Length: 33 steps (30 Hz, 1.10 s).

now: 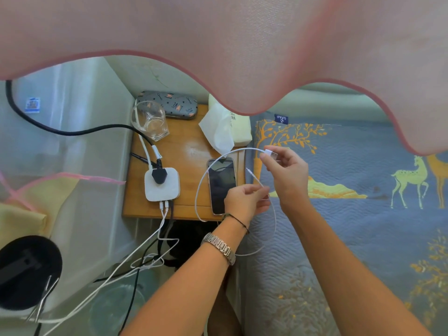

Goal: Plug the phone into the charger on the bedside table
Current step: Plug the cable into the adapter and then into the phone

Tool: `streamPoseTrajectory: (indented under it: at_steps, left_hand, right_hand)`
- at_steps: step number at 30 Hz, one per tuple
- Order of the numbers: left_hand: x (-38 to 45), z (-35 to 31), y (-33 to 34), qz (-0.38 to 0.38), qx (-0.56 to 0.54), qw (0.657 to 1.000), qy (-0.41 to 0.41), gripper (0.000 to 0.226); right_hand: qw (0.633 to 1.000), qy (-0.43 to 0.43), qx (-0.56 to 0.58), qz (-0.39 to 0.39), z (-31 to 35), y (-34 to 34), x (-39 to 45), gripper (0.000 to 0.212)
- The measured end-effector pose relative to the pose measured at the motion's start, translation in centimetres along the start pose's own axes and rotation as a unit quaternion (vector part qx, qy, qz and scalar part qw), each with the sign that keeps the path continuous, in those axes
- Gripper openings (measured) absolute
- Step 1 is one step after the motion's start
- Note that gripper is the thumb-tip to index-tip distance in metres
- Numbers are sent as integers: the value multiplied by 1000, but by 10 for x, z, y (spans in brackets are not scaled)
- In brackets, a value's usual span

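Note:
A dark-screened phone [221, 180] lies face up near the right edge of the wooden bedside table [189, 151]. A white square charger hub [162, 184] with a black plug on top sits at the table's front left. A white cable [203, 175] loops over the phone. My right hand [287, 173] pinches the cable's white connector end above the bed edge. My left hand [244, 198] holds the thin cable just right of the phone, partly covering its lower corner.
A glass [152, 120], a patterned case [169, 104] and a tissue pack [225, 127] stand at the table's back. Several cables hang from the hub to the floor. A bed with a blue deer-print cover [363, 190] lies right; a pink net curtain [218, 44] hangs overhead.

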<state>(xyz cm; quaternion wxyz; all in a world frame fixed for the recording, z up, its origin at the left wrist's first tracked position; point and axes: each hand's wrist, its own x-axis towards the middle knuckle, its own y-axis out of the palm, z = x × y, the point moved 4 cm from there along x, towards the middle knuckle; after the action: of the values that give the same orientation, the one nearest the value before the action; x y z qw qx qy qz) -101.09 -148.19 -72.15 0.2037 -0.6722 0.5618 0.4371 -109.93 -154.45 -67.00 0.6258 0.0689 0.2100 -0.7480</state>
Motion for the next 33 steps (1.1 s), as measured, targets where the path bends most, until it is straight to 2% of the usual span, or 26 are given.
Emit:
streamPoseTrajectory:
  at_steps: [5, 14, 23, 27, 30, 33]
  left_hand:
    - [14, -4, 23, -1, -48, 999, -26, 6]
    - [52, 10, 6, -98, -61, 992, -58, 7]
    - [53, 1, -18, -165, 60, 984, 25, 10]
    - [31, -7, -34, -126, 93, 986, 57, 18]
    - [-1, -1, -59, -92, 92, 990, 53, 22]
    - [-32, 9, -98, -128, 50, 989, 49, 21]
  right_hand:
    - [1000, -1, -13, 19, 4, -5, 3, 14]
    - [999, 8, -18, 47, -8, -11, 12, 16]
    - [998, 22, -17, 49, -14, -10, 12, 17]
    - [998, 30, -10, 48, -12, -9, 7, 16]
    - [997, 61, 31, 26, -11, -4, 1, 12]
    - [979, 125, 156, 26, -11, 9, -9, 8]
